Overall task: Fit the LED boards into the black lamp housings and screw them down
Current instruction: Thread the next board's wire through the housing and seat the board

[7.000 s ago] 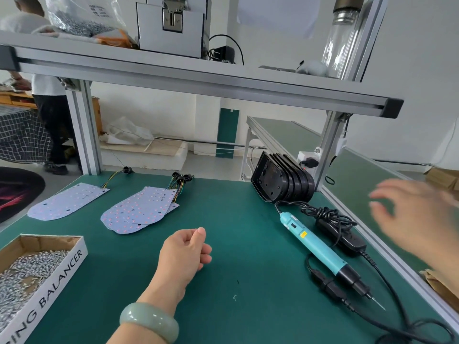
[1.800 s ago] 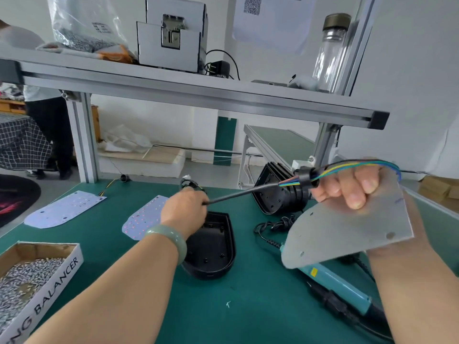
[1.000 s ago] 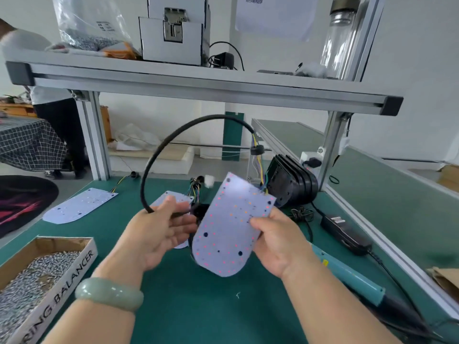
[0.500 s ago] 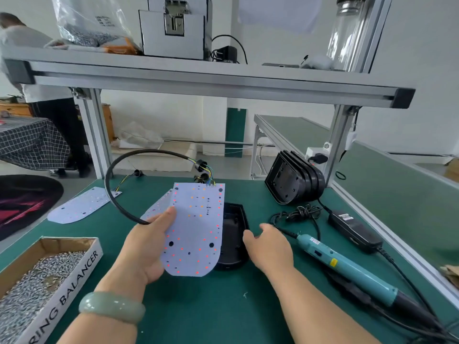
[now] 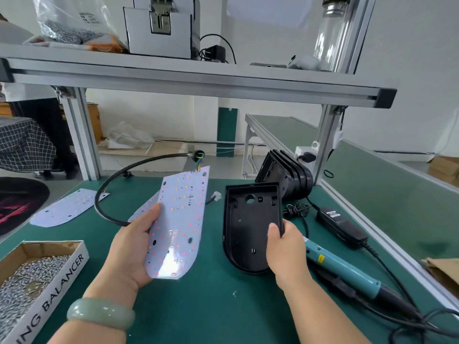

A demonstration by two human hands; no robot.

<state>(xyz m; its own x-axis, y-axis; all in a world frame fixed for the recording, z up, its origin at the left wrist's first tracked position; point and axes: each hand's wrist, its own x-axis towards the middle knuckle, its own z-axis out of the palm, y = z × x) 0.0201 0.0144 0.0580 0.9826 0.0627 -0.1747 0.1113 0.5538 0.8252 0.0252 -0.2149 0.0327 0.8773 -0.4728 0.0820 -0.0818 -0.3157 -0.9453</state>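
The pale LED board (image 5: 178, 224), dotted with small red and orange lights and trailing a black cable (image 5: 106, 194), is held tilted above the green table (image 5: 211, 306), just left of one open black housing (image 5: 248, 224). Three boards show: this one and two lying flat at the far left (image 5: 67, 207) (image 5: 145, 211). More housings lean in a stack (image 5: 290, 180) at the far right. The left hand (image 5: 131, 249) grips the board's left edge, and the right hand (image 5: 285, 249) pinches the housing's right rim.
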